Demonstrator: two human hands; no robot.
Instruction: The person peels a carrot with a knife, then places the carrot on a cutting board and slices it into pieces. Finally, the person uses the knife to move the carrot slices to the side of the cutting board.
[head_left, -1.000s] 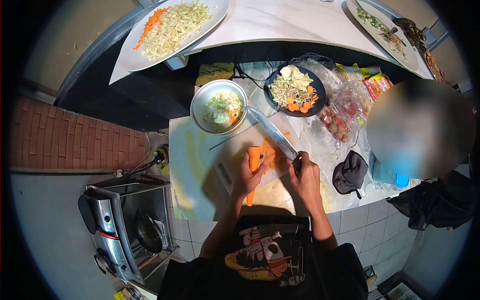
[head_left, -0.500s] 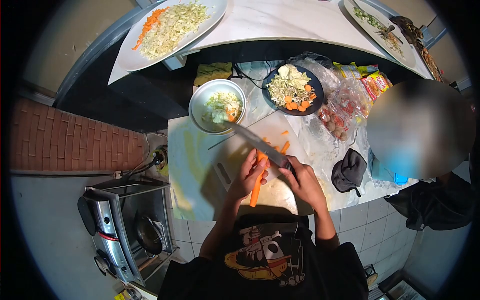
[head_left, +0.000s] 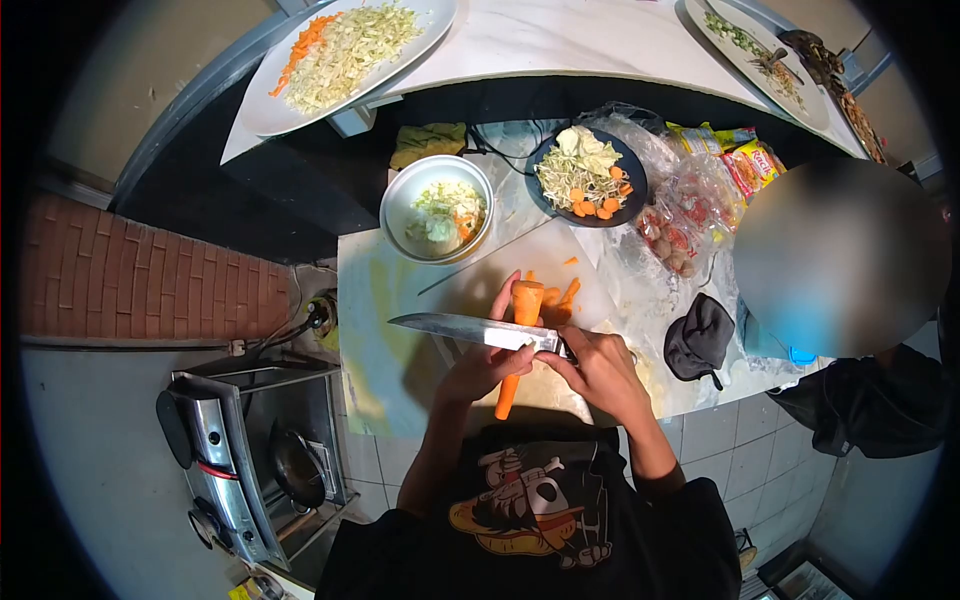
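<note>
My left hand (head_left: 478, 372) is closed around a carrot (head_left: 527, 300), which is held upright-ish with its thick end away from me. In my right hand (head_left: 600, 372) is the handle of a large kitchen knife (head_left: 450, 325). The blade lies across the carrot and points left, hiding part of my left fingers. Beneath both hands is a pale cutting board (head_left: 570, 240), with orange carrot pieces (head_left: 568, 297) lying on it just beyond the carrot. A white bowl (head_left: 393, 190) of chopped vegetables stands beyond the blade.
A dark plate (head_left: 637, 190) holds sprouts, cabbage and carrot slices. Plastic bags (head_left: 690, 205) and a black cloth item (head_left: 698, 338) lie to the right, near a person (head_left: 870, 400). On the raised counter sits a platter (head_left: 262, 118) of shredded vegetables. A stove (head_left: 215, 460) stands lower left.
The knife has swung from pointing away to pointing left and moved nearer me, across the carrot. The carrot's thick end now shows more clearly above the blade.
</note>
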